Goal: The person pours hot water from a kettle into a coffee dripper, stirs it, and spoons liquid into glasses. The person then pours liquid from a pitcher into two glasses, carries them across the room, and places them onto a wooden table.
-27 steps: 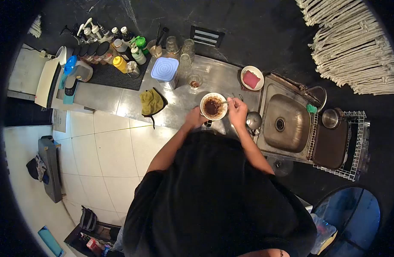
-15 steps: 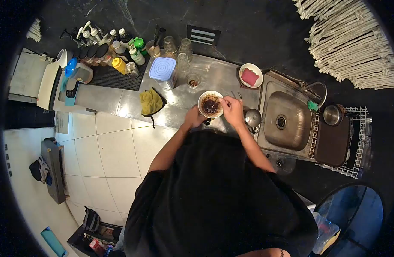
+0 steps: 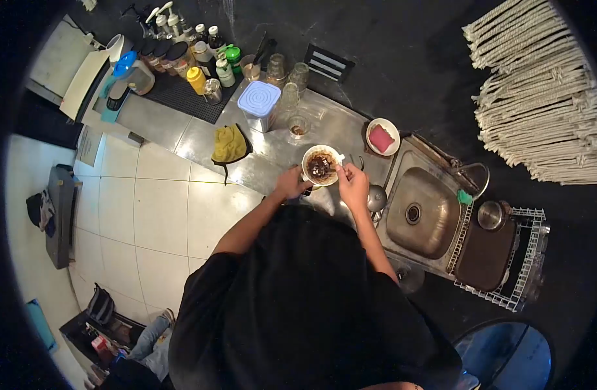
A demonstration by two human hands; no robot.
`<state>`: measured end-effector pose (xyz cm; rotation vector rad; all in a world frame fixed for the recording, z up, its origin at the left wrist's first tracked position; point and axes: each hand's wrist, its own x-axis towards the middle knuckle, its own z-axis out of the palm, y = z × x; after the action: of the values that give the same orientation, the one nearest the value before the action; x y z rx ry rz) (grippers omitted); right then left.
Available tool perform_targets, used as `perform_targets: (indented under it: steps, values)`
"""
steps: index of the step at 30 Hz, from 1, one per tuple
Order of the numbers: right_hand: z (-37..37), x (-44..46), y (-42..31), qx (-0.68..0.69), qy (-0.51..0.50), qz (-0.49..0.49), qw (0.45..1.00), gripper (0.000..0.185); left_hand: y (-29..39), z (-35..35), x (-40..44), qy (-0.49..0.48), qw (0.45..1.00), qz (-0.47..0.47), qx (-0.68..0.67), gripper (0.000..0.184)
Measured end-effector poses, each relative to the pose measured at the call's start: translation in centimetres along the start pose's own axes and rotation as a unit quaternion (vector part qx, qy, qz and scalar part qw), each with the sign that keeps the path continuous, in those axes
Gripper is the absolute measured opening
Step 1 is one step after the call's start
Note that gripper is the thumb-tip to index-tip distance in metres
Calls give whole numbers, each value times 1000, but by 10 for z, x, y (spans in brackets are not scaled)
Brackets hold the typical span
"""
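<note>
White cup at the front part of the metal counter, right ahead of the person's dark shirt; dark brown, wet-looking stuff inside, smeared up the inner wall. Left hand on the cup's left side, grip closed around its lower edge, fingers partly hidden. Right hand at the right rim, grip pinched, fingertips together on something small and pale; too small to tell if handle or utensil.

Close by: short glass with brown residue, just behind the cup, blocking the straight line back. Blue-lidded container behind and left, clear glasses next to it. Olive cloth with dark edging left of the cup, a strap hanging over the counter's front edge. Rounded metal item just beside the right hand, between it and the sink; partly covered by the hand.

Farther left, black mat with yellow bottle, metal cup, jars and pump bottles crowded behind. Right side: white bowl holding a pink sponge by the sink corner; green item at the sink's right edge, then wire rack with brown tray and metal pot. Another person's jeans-clad leg at lower left, well apart from both hands.
</note>
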<state>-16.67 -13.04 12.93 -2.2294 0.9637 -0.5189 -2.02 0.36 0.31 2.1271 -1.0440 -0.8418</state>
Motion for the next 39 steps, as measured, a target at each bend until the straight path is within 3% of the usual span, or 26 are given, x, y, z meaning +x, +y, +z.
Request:
perform_targets:
  steps: [2, 6, 9, 12, 14, 15, 16, 18, 19, 20, 22, 23, 24, 26, 28, 33, 39]
  values:
    - [4, 1, 7, 140, -11, 36, 989, 34, -6, 6, 3, -1, 1000, 11, 5, 63]
    - [3, 3, 11, 96, 26, 32, 995, 37, -9, 10, 1, 38, 998, 38, 24, 64]
    - [-4, 6, 15, 66, -27, 39, 997, 40, 4, 2, -5, 0, 1000, 9, 28, 64]
    - [-3, 9, 20, 74, -61, 27, 995, 40, -2, 7, -5, 4, 998, 21, 54, 72]
    - [-3, 10, 22, 76, -81, 4, 994, 37, -1, 5, -8, 1, 1000, -1, 23, 84]
    - [-7, 9, 17, 79, -77, 8, 994, 37, 2, 0, -11, -17, 1000, -16, 3, 100]
    - [-14, 8, 7, 61, -87, 0, 994, 36, 6, -7, -16, -21, 1000, -13, 9, 100]
    - [-24, 5, -4, 46, -90, -1, 995, 34, 7, -20, -28, 48, 989, 32, -133, 110]
    - [-27, 4, -6, 33, -107, -13, 994, 32, 8, -25, -31, 134, 979, 110, -105, 110]
    - [-29, 3, -8, 19, -125, -25, 992, 30, 9, -28, -33, 129, 980, 113, -101, 110]
    - [-30, 0, -9, 9, -123, -43, 991, 29, 51, -59, -53, 215, 972, 55, -77, 98]
    - [-30, -1, -11, 3, -115, -72, 991, 29, 66, -65, -55, 281, 954, 81, -64, 77]
    - [-29, -2, -12, -3, -109, -103, 989, 29, 77, -69, -56, 284, 953, 78, -62, 77]
    - [-27, -2, -12, -8, -121, -107, 987, 29, 98, -77, -55, 233, 963, 132, 18, 59]
    - [-28, -2, -14, -15, -134, -115, 984, 30, 120, -81, -55, 147, 978, 149, -1, 35]
    - [-30, -5, -14, 35, -133, -130, 982, 30, 118, -56, -37, 140, 967, 210, 24, 22]
    - [-33, -16, -2, 62, -164, -78, 981, 21, 122, -51, -39, 150, 951, 267, 36, 19]
